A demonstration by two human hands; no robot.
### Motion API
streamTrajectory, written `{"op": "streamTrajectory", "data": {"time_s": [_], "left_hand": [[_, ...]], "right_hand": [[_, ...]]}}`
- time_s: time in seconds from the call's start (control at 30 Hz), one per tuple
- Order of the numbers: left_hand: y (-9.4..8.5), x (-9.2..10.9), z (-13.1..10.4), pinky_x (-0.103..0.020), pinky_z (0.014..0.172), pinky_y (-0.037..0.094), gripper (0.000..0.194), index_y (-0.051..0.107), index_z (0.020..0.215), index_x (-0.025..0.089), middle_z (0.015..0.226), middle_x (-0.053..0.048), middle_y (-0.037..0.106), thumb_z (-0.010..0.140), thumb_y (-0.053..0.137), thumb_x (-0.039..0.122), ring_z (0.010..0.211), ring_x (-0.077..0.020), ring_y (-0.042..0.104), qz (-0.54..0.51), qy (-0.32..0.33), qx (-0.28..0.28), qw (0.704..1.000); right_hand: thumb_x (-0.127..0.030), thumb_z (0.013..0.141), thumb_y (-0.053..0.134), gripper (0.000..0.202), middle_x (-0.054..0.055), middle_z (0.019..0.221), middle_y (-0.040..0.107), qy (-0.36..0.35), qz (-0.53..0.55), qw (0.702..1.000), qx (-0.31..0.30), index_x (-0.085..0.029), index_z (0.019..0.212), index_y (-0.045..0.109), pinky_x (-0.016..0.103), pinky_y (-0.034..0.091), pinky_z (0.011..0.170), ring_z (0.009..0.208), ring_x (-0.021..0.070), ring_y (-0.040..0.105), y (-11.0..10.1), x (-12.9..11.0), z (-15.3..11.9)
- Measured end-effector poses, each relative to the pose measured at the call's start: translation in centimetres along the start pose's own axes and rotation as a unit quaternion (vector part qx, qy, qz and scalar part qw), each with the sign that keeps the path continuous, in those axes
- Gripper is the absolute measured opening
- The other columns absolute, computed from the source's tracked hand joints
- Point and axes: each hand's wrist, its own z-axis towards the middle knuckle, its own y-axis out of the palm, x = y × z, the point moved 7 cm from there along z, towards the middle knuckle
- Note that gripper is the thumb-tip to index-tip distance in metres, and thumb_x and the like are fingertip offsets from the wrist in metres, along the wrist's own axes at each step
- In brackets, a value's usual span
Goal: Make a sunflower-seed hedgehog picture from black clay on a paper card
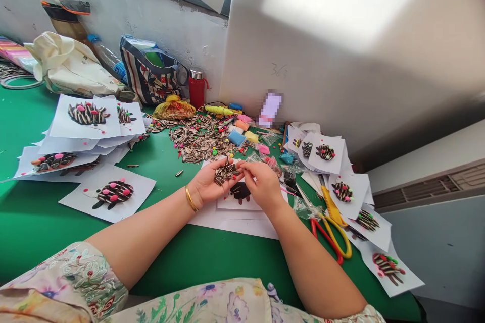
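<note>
My left hand (209, 181) lies palm up with a gold bangle at the wrist, cupped around a small heap of striped sunflower seeds (226, 171). My right hand (263, 184) meets it from the right, thumb and forefinger pinched together at the left fingertips. Whatever sits in that pinch is too small to make out. Beneath both hands, partly hidden, a dark hedgehog shape (240, 191) rests on a white paper sheet (235, 222). Beyond the hands spreads a loose pile of sunflower seeds (197, 136), with coloured clay blocks such as a blue one (237, 138) at its right side.
Finished-looking seed hedgehog cards are stacked at left (85, 133) and right (350, 181). Yellow-handled scissors (335, 232) and a red-handled tool (326, 242) lie right. A red bottle (197, 91), striped bag (151, 73) and cream bag (76, 68) stand along the wall.
</note>
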Motion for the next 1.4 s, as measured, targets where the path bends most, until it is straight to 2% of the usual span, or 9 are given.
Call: {"op": "streamTrajectory", "data": {"time_s": [0.13,0.23,0.3,0.43,0.6,0.77,0.9,1.1,1.4], "left_hand": [[-0.1,0.6,0.2,-0.044,0.093,0.057,0.017,0.060,0.087,0.012,0.112,-0.018,0.069,0.095,0.045,0.016,0.112,-0.0292,0.065,-0.043,0.027,-0.011,0.999],[-0.9,1.2,0.5,-0.043,0.093,0.057,0.015,0.060,0.088,0.013,0.109,-0.017,0.070,0.093,0.047,0.015,0.113,-0.0288,0.065,-0.059,0.047,0.020,0.997],[-1.4,1.4,0.7,-0.041,0.090,0.059,0.014,0.061,0.088,0.013,0.108,-0.016,0.070,0.093,0.047,0.014,0.110,-0.0275,0.066,-0.055,0.056,0.041,0.996],[-1.8,1.6,1.0,-0.041,0.090,0.059,0.015,0.060,0.086,0.013,0.107,-0.016,0.070,0.093,0.047,0.014,0.108,-0.0265,0.067,-0.048,0.061,0.049,0.996],[-1.9,1.5,1.3,-0.041,0.091,0.058,0.015,0.060,0.085,0.012,0.109,-0.016,0.070,0.093,0.048,0.016,0.111,-0.0270,0.066,-0.046,0.056,0.037,0.997],[-2.0,1.5,1.3,-0.040,0.089,0.058,0.018,0.061,0.085,0.012,0.107,-0.017,0.070,0.094,0.047,0.017,0.106,-0.0256,0.068,-0.042,0.056,0.037,0.997],[-2.0,1.5,1.1,-0.039,0.087,0.059,0.019,0.061,0.085,0.012,0.104,-0.016,0.071,0.095,0.046,0.017,0.102,-0.0250,0.069,-0.035,0.057,0.050,0.997],[-1.8,1.5,1.0,-0.038,0.086,0.059,0.021,0.061,0.085,0.011,0.102,-0.015,0.071,0.095,0.045,0.017,0.101,-0.0250,0.070,-0.032,0.059,0.046,0.997],[-2.1,1.5,1.2,-0.039,0.086,0.059,0.022,0.062,0.083,0.011,0.103,-0.016,0.070,0.095,0.045,0.018,0.103,-0.0248,0.069,-0.032,0.059,0.051,0.996]], "right_hand": [[-0.024,0.095,0.048,0.023,0.005,0.097,0.071,0.039,0.069,0.996,0.027,-0.023,0.100,0.071,0.032,0.049,0.083,0.090,0.0189,0.064,-0.7,1.3,-0.2],[-0.026,0.090,0.056,0.017,0.005,0.093,0.071,0.093,0.105,0.990,0.008,-0.023,0.093,0.072,0.032,0.052,0.076,0.085,0.0189,0.065,-0.2,2.8,-0.5],[-0.026,0.086,0.058,0.013,0.002,0.085,0.071,0.148,0.144,0.978,-0.038,-0.024,0.090,0.070,0.031,0.053,0.065,0.070,0.0173,0.066,0.9,3.7,-1.0],[-0.028,0.089,0.051,0.014,-0.001,0.066,0.068,0.220,0.273,0.923,-0.160,-0.024,0.092,0.064,0.027,0.048,0.043,0.045,0.0155,0.062,3.8,4.1,-2.1],[-0.025,0.090,0.050,0.015,0.001,0.074,0.071,0.200,0.285,0.918,-0.192,-0.023,0.088,0.064,0.025,0.047,0.040,0.048,0.0152,0.066,4.5,3.1,-2.0],[-0.022,0.090,0.049,0.018,0.001,0.077,0.070,0.184,0.287,0.918,-0.202,-0.022,0.096,0.065,0.023,0.045,0.039,0.047,0.0132,0.064,4.6,2.9,-1.7],[-0.017,0.089,0.049,0.020,0.000,0.080,0.071,0.149,0.213,0.948,-0.182,-0.022,0.091,0.068,0.025,0.049,0.050,0.045,0.0101,0.060,3.3,3.0,-1.5],[-0.011,0.084,0.054,0.020,-0.001,0.078,0.071,0.083,0.116,0.970,-0.195,-0.023,0.080,0.069,0.025,0.047,0.065,0.073,0.0147,0.064,0.9,2.1,-2.6],[-0.009,0.084,0.059,0.016,0.001,0.083,0.069,0.027,0.054,0.980,-0.187,-0.021,0.083,0.069,0.026,0.044,0.075,0.079,0.0145,0.061,1.7,1.1,-3.4]]}}
